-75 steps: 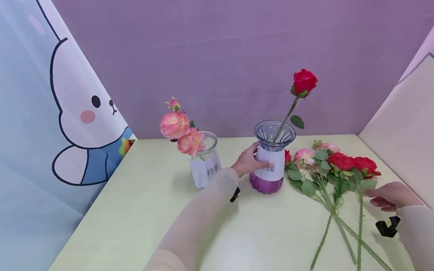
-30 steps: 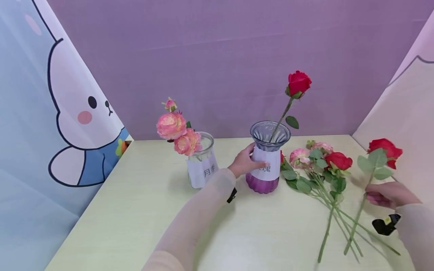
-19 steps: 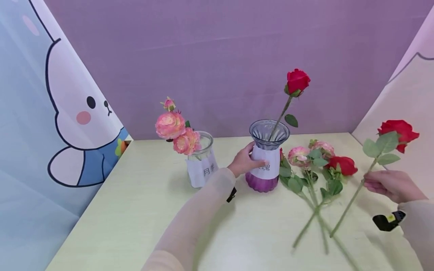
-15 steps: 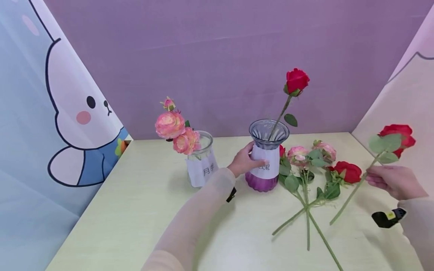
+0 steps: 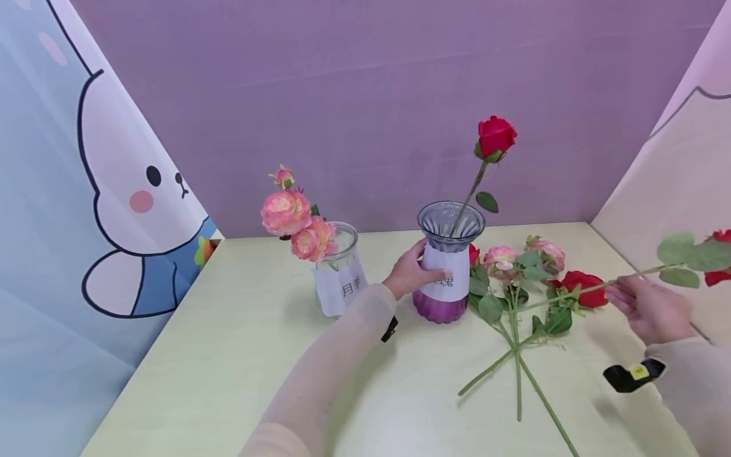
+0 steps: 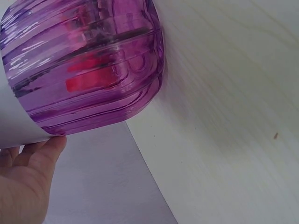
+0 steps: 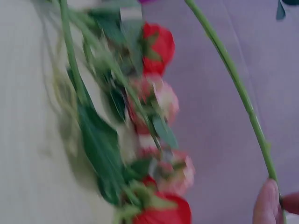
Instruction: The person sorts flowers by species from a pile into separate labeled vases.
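My left hand (image 5: 414, 273) grips a vase (image 5: 440, 308) with a purple base and a white paper label, standing on the table. A single red rose (image 5: 495, 136) leans out of its flared rim. In the left wrist view, fingers (image 6: 44, 158) press the label beside the ribbed purple glass (image 6: 93, 107). My right hand (image 5: 651, 308) pinches the green stem (image 7: 245, 100) of another red rose (image 5: 717, 278). This rose is raised over the table, nearly sideways, its bloom cut off at the right edge and its stem end pointing left toward the vase.
Loose red roses (image 5: 582, 289) and pink flowers (image 5: 501, 260) lie right of the vase, stems crossing toward the front. A labelled glass jar (image 5: 342, 285) with pink blooms (image 5: 287, 212) stands left. A purple backdrop (image 5: 365, 114) closes off the back.
My right hand has picked a red rose off the pile and tipped it from upright to nearly level, bloom rightward. The remaining loose stems shifted left. My left hand has stayed on the vase.
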Demonstrator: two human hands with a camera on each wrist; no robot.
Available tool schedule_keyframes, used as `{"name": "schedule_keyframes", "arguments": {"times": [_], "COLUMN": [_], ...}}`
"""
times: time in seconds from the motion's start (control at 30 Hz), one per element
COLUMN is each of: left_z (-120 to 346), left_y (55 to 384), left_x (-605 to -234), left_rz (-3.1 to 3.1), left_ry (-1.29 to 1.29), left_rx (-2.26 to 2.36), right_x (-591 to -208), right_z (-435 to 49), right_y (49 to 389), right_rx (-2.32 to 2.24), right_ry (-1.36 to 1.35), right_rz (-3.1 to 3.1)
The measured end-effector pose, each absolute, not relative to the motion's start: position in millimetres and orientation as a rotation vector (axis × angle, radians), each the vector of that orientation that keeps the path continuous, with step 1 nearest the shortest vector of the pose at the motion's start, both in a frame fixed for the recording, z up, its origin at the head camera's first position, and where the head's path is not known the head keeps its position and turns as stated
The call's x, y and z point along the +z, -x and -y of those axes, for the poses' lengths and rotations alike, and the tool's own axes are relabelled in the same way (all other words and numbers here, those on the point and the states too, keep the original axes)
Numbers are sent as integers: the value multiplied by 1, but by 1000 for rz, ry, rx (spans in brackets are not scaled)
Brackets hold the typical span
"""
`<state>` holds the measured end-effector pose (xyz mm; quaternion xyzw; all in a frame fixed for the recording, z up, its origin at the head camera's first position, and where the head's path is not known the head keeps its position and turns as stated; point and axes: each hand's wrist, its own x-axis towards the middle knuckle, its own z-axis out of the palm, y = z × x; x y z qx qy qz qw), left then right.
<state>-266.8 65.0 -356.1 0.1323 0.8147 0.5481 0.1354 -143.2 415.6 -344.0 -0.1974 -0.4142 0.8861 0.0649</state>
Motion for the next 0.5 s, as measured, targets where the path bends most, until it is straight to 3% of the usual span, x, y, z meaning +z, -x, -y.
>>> {"name": "schedule_keyframes", "arguments": {"times": [0.5], "left_z": [-63], "left_y": [268], "left_x": [-353], "left_rz": [-2378], "left_ry": [-374], "left_rx": [1577], "right_x": [-370], "right_z": [-364], "right_y": [125], "right_rx": [2751], "right_ry": [517], "right_rz": [638]}}
